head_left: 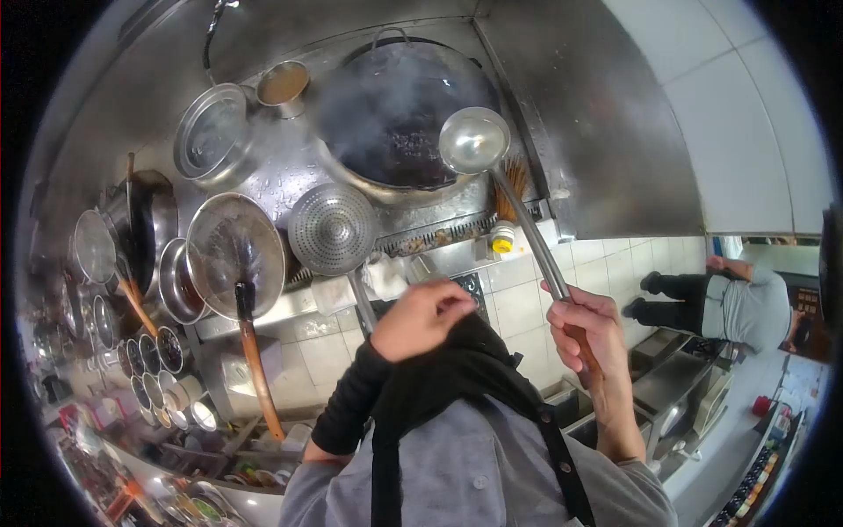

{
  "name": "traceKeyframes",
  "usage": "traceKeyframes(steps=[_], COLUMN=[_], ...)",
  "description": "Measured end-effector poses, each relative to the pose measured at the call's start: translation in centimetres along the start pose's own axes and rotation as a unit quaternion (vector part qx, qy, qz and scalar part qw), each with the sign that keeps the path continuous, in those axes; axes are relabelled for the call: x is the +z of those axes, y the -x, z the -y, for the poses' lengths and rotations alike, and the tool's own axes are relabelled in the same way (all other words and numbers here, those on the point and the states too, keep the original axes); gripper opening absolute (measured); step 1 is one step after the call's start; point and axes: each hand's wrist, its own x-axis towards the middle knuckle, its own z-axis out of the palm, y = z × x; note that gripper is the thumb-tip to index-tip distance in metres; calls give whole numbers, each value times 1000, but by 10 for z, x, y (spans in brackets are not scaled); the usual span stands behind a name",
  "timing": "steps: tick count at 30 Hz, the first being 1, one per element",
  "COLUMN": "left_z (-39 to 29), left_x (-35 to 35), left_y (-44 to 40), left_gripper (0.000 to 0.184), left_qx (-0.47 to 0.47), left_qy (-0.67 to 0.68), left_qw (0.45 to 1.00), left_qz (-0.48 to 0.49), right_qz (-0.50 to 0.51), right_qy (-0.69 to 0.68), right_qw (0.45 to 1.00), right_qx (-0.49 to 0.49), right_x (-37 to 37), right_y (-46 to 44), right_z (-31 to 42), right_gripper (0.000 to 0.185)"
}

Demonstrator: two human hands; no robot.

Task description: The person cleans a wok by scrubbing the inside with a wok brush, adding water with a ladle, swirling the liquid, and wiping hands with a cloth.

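Note:
My right hand [587,334] is wrapped round the wooden grip of a long metal ladle [474,140]. The ladle's bowl is raised in front of the right edge of a big dark wok [395,114], from which steam rises. My left hand [423,321] is held before the black apron, its fingers curled in, with nothing visible in them. Close to it, a perforated skimmer [334,228] rests at the stove's front edge. The skimmer's handle runs down behind my left hand and its end is hidden.
A wooden-handled strainer [235,255] lies left of the skimmer. Behind stand a metal pot [211,132] and a small container of brown liquid [284,85]. A bamboo brush [509,189] and a yellow-capped bottle [502,237] sit right. Another person [738,303] stands far right.

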Motion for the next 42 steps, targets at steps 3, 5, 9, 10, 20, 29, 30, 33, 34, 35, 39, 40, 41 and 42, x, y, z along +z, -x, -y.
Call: traceKeyframes(steps=[3,5,9,10,20,29,30,33,34,35,39,40,41,42], left_z=[25,44,60,68,109,132,131,128,128,128,132,135,138,134], left_x=[-1,-3,-12,-13,-37,-42,-42,-40,-40,-40,-39,-38,-38,-38], left_y=[-18,-28,-47,-51,-100,-145,-146,-150,-152,-153,-156,-157,-159,-159], left_gripper=[16,16,14,15,17,23,23,25,25,25,25,25,25,25], left_qx=[-37,-22,-22,-24,-22,12,8,-3,-5,-8,1,11,22,15], left_qy=[-22,-24,-42,-48,-103,-192,-192,-187,-183,-180,-178,-189,-200,-192], left_qw=[995,989,979,975,943,923,924,928,929,930,932,929,926,928], left_qz=[-95,-144,-199,-216,-315,-334,-331,-323,-321,-320,-316,-318,-321,-320], right_qz=[-13,-10,-7,-4,12,7,5,-3,-5,-7,-11,-12,-13,-13], right_qy=[-14,-36,-47,-51,-16,36,38,46,51,56,63,69,75,81], right_qw=[1000,999,999,999,999,999,999,999,999,998,998,998,997,997], right_qx=[-7,0,12,15,26,19,15,5,4,2,-8,-10,-12,-13], right_x=[-19,-32,-38,-38,-27,-29,-29,-32,-33,-34,-36,-36,-36,-37], right_y=[9,12,19,20,27,26,26,23,22,21,17,16,16,15], right_z=[-1,-3,-7,-8,-13,-21,-22,-25,-26,-26,-30,-30,-30,-31], right_gripper=[41,37,38,38,30,38,37,35,35,34,19,9,10,10])
